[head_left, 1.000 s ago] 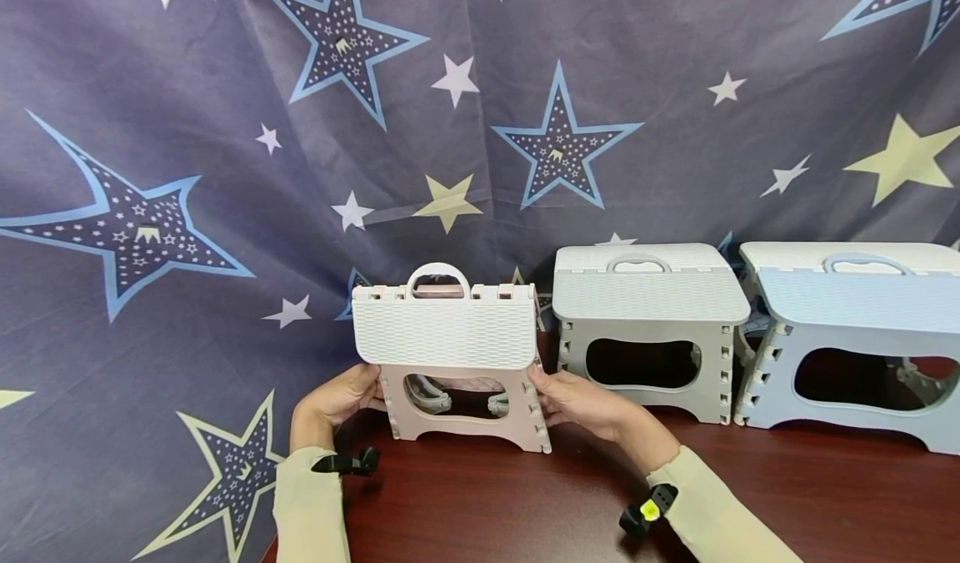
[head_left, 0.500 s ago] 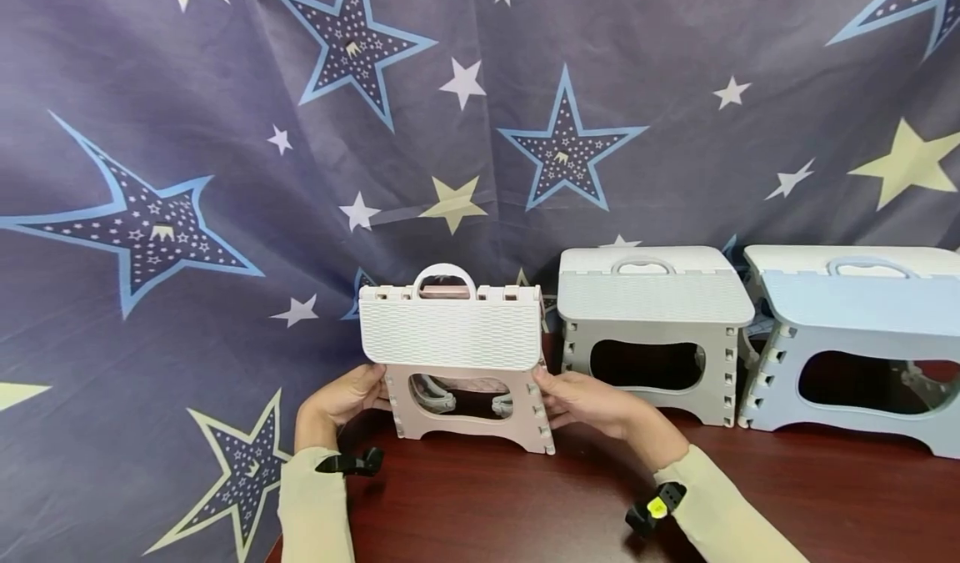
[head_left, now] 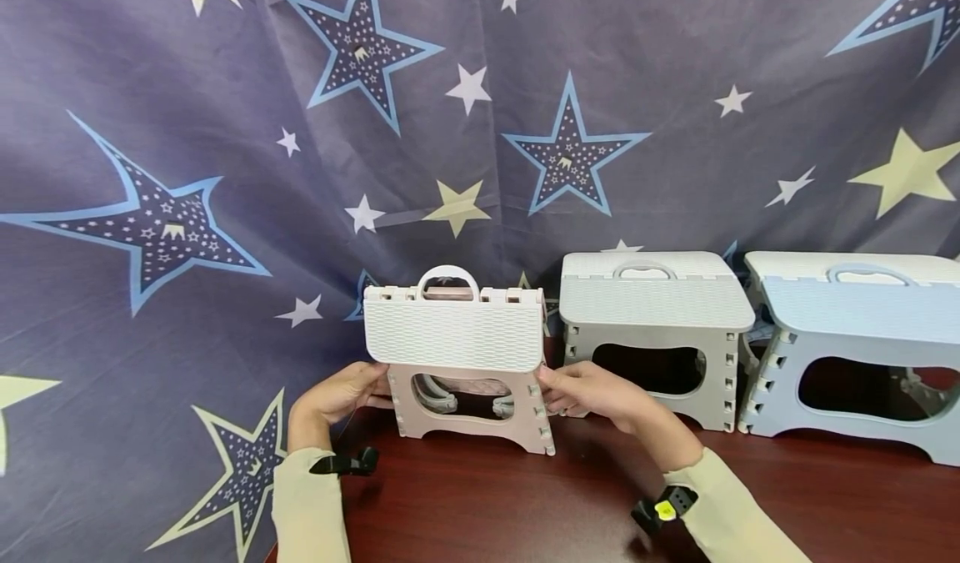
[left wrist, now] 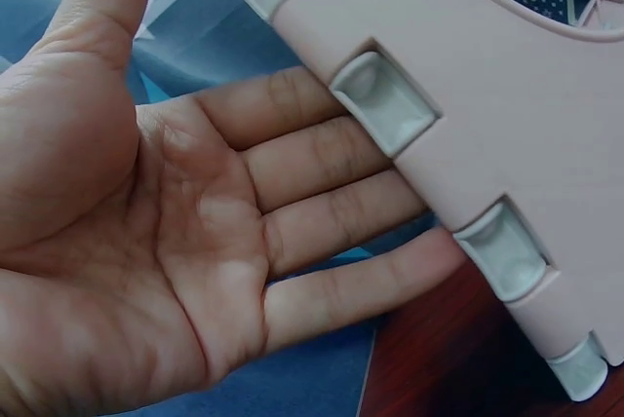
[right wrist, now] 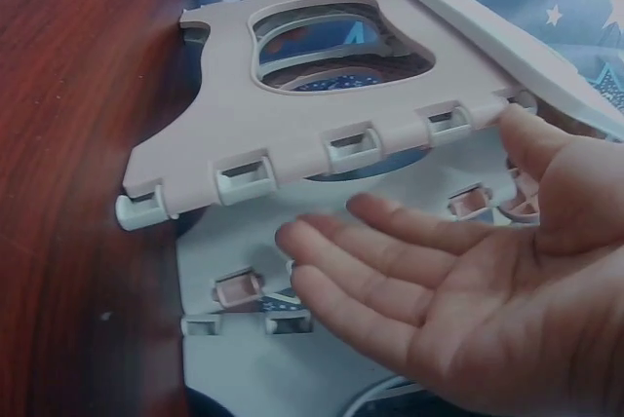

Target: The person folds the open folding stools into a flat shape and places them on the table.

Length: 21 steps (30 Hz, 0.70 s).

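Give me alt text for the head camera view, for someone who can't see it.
A person's left hand and right hand touch opposite sides of a pink and white plastic folding stool on a reddish table. A grey plastic folding stool and a light blue plastic folding stool stand to its right, before a purple cloth printed with stars.

On the dark reddish table we see a grey stool standing unfolded and, just to its right, a blue stool, both with handles on their seats. Behind them we see a purplish-blue cloth printed with white, yellow and blue-edged stars.
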Tool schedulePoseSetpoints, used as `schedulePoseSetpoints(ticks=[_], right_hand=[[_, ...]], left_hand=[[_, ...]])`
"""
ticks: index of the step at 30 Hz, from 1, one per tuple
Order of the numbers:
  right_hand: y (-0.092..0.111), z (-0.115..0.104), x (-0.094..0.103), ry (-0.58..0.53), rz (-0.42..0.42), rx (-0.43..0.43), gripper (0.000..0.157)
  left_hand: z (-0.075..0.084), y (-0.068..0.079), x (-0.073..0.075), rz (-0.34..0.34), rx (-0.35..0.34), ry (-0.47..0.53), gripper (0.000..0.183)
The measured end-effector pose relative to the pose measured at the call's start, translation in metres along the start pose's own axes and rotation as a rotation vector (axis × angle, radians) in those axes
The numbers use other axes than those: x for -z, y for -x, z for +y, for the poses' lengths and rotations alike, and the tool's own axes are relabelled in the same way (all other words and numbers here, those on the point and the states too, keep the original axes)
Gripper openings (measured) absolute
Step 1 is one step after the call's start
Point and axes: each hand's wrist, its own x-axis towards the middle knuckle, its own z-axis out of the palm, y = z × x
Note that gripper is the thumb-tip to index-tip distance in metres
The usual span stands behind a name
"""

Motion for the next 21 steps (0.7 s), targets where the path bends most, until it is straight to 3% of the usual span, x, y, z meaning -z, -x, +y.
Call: schedulePoseSetpoints(ticks=[8, 13, 17, 21], right_hand=[[0.006, -0.009, 0.001, 0.081, 0.087, -0.01, 0.059], [0.009, -0.013, -0.002, 0.137, 0.136, -0.001, 0.07], [0.009, -0.014, -0.004, 0.124, 0.121, 0.002, 0.082], [0.006, -0.01, -0.002, 0.082, 0.083, 0.002, 0.08]], left_hand=[[0.005, 0.003, 0.001, 0.047, 0.027, -0.038, 0.064], [0.006, 0.004, -0.001, 0.132, 0.069, -0.066, 0.069], [0.008, 0.004, -0.003, 0.16, 0.078, -0.037, 0.073], [0.006, 0.004, -0.002, 0.124, 0.032, 0.006, 0.072]])
